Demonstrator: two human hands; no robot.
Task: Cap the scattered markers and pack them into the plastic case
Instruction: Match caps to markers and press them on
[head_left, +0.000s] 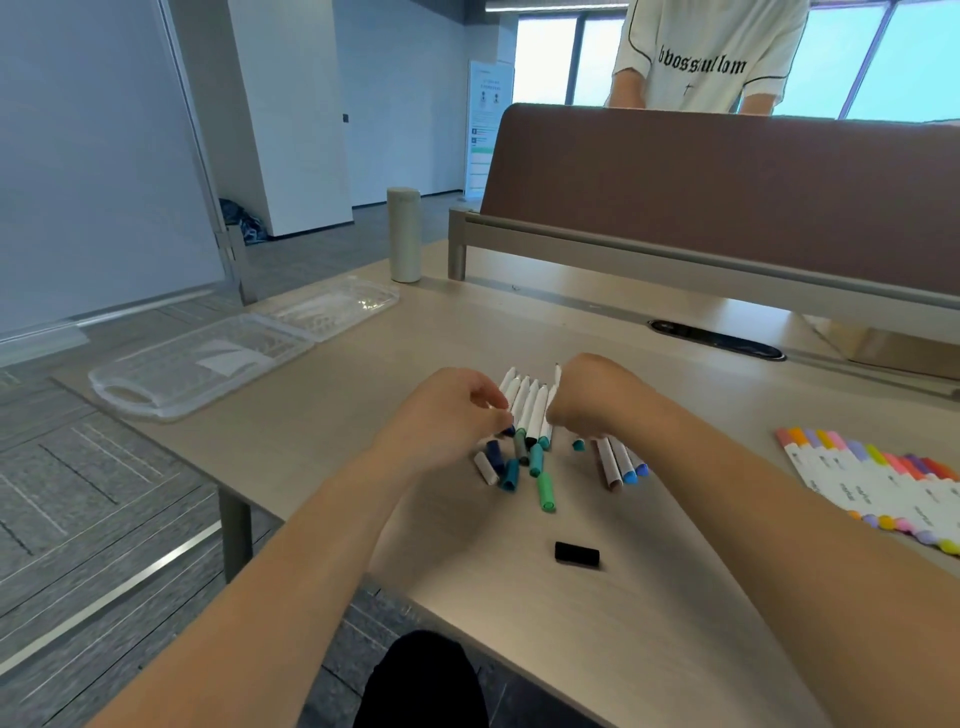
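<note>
Left hand (447, 410): thumb and forefinger pinch a dark blue cap (508, 430) at the near end of the outermost marker.
Right hand (587, 400): fingers curl down over the marker ends. Its fingertips are hidden, so I cannot tell what it holds, if anything.
Uncapped markers (527, 405): white barrels in a tight row between the two hands, at the middle of the desk (363, 415).
Loose caps (535, 467): navy, teal, green and grey, scattered just in front of the row.
Blue-capped markers (623, 462): a few, lying beside the right wrist.
Black cap (576, 554): alone, nearer the desk edge.
Sorted markers (872, 483): a capped row in warm and pastel colours at far right, partly cut off by the frame.
Plastic case (208, 364): clear, lying open at the desk's far left corner, well apart from the hands. Its contents are hard to make out.
Bottle (404, 235): upright behind the case.
Partition (727, 192): brown, along the back edge.
Person (711, 52): beyond the partition, seen only as a torso.
</note>
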